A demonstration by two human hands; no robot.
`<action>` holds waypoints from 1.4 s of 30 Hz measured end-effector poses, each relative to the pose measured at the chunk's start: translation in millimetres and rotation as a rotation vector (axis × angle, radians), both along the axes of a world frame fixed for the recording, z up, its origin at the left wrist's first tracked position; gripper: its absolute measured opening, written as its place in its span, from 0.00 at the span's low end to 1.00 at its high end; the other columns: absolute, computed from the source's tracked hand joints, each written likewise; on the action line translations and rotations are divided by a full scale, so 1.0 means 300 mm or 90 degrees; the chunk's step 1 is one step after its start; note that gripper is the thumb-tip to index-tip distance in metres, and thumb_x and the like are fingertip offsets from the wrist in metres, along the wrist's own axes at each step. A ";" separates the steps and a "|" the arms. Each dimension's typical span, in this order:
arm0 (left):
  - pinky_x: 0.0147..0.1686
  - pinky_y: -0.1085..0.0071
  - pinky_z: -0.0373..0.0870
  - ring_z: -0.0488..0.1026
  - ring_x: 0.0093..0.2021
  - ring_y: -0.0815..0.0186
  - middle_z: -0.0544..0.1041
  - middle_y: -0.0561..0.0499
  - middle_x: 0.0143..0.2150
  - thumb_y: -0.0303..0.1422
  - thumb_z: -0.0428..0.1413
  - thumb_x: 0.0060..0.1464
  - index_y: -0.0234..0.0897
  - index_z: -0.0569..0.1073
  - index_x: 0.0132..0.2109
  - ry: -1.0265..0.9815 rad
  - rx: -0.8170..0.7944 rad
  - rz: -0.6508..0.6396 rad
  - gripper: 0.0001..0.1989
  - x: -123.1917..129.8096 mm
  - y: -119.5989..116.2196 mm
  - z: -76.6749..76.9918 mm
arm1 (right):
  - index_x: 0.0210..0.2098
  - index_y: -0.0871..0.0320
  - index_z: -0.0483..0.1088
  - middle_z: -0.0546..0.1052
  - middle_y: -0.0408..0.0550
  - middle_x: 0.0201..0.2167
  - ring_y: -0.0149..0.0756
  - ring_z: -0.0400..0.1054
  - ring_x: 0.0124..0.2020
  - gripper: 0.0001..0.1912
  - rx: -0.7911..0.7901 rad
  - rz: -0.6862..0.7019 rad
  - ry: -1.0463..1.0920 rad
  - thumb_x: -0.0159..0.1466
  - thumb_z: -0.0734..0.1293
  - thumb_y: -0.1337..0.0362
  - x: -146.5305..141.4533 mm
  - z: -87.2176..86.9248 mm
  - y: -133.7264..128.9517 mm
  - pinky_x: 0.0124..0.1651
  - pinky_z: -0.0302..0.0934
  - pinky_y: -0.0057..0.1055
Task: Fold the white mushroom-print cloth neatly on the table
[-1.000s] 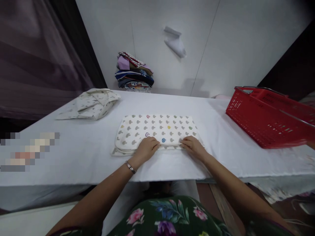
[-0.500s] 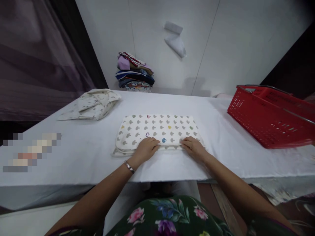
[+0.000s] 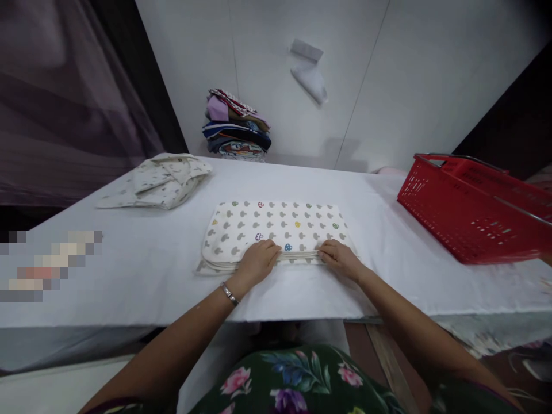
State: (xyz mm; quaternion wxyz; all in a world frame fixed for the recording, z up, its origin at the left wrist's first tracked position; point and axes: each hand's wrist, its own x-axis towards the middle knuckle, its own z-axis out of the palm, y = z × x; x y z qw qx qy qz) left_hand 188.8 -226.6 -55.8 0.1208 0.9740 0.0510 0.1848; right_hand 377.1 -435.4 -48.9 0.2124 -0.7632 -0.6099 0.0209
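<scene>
A white cloth with a mushroom print (image 3: pixel 276 224), folded into a flat rectangle of several layers, lies in front of me. My left hand (image 3: pixel 260 260) pinches its near edge left of the middle, thumb and fingers pressed together. On the right part of that same edge, my right hand (image 3: pixel 341 259) is closed in a similar pinch. Between the hands the stacked layer edges show, and a lower layer sticks out a little toward me. My thumbs and the undersides of the held layers are partly hidden.
A white-covered table (image 3: pixel 172 276) carries everything. At its back left lies a crumpled cloth (image 3: pixel 166 183) of similar print; a red plastic basket (image 3: pixel 466 213) stands at the right. Folded clothes (image 3: pixel 237 126) are stacked by the back wall. A pixelated patch (image 3: pixel 47 267) covers something at the left.
Both hands stay on the cloth's near edge. Slightly more of the layer edges shows between them. The view has shifted a little; the other things look unmoved.
</scene>
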 end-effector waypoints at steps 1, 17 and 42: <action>0.40 0.64 0.66 0.69 0.40 0.63 0.74 0.47 0.39 0.32 0.44 0.60 0.38 0.72 0.44 -0.011 -0.003 0.000 0.13 0.001 -0.003 0.000 | 0.34 0.56 0.72 0.73 0.49 0.34 0.35 0.65 0.38 0.15 0.001 0.001 0.005 0.67 0.55 0.61 0.000 0.003 0.000 0.39 0.61 0.31; 0.46 0.61 0.64 0.66 0.49 0.60 0.69 0.46 0.52 0.26 0.48 0.55 0.40 0.71 0.45 -0.026 0.048 -0.093 0.12 0.015 -0.035 0.003 | 0.38 0.55 0.66 0.73 0.49 0.36 0.36 0.65 0.39 0.09 0.085 -0.003 0.013 0.65 0.54 0.68 -0.017 -0.033 -0.002 0.41 0.61 0.33; 0.41 0.64 0.61 0.68 0.35 0.65 0.72 0.50 0.31 0.32 0.40 0.62 0.37 0.66 0.34 -0.073 0.005 -0.013 0.13 0.064 -0.047 -0.020 | 0.49 0.58 0.64 0.72 0.56 0.45 0.43 0.65 0.44 0.14 0.100 0.021 -0.183 0.66 0.56 0.65 -0.071 -0.051 0.027 0.44 0.59 0.39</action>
